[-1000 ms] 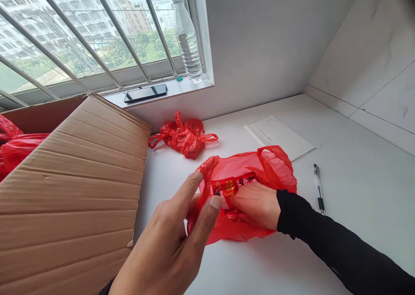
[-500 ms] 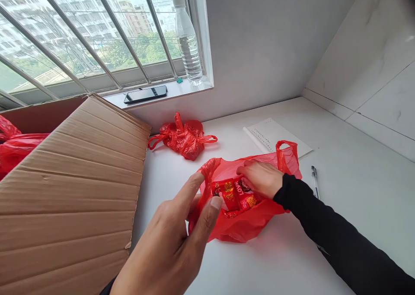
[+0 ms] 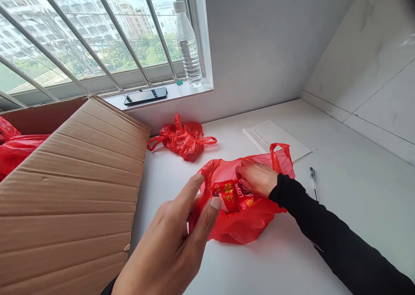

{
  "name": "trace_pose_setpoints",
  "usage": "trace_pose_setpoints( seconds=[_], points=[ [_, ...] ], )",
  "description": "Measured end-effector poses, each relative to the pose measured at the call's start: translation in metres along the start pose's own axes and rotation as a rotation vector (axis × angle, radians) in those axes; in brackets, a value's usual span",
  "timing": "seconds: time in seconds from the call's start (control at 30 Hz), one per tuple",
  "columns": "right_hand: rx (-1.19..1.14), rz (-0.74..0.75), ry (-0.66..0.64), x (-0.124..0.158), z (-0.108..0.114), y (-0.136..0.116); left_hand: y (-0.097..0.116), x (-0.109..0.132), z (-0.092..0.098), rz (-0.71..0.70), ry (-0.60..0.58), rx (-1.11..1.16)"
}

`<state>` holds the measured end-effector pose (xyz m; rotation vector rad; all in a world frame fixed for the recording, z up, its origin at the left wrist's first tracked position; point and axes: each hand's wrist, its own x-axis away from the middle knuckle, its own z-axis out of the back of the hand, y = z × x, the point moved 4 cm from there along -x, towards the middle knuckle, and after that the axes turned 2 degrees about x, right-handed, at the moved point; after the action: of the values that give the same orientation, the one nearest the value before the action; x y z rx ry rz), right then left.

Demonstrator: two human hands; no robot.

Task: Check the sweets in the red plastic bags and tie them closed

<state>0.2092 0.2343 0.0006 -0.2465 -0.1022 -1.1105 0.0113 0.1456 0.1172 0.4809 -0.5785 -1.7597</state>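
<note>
Red plastic bag (image 3: 241, 226) sits mid-bench (image 3: 292, 264), mouth open, candy packets (image 3: 234, 194) inside. Left hand (image 3: 175, 239) pinches its left rim between thumb and forefinger. Right hand (image 3: 257, 178) is in the mouth, fingers curled onto the packets; grip unclear. Knotted red bag (image 3: 183, 138) behind, cardboard box (image 3: 71, 187) left, pen (image 3: 313, 183) right.

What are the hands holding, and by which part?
The left hand pinches the red bag at its left rim. The right hand lies on the packets inside; grip unclear.

Box (image 3: 71, 178), bottle (image 3: 188, 44) & phone (image 3: 145, 96) on sill, notepad (image 3: 275, 137), pen (image 3: 313, 184).
</note>
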Motion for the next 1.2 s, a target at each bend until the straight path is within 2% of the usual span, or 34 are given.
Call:
trace_pose_setpoints(
  seconds=[0.23,0.57,0.97,1.1,1.2],
  points=[
    [0.005,0.004,0.018,0.004,0.005,-0.001,0.003,-0.001,0.001,-0.005,0.003,0.001],
    [0.031,-0.014,-0.015,0.002,-0.001,0.000,0.000,0.001,-0.002,0.010,-0.015,0.016],
    [0.031,-0.025,-0.027,0.013,0.016,-0.005,-0.002,0.001,-0.001,0.106,-0.053,0.081],
    [0.023,-0.002,-0.056,0.017,0.018,-0.003,-0.010,0.004,-0.003,0.158,0.025,0.036],
    [0.033,0.034,-0.068,0.019,0.019,-0.005,-0.014,0.005,-0.004,0.147,0.053,0.040]
  ],
)
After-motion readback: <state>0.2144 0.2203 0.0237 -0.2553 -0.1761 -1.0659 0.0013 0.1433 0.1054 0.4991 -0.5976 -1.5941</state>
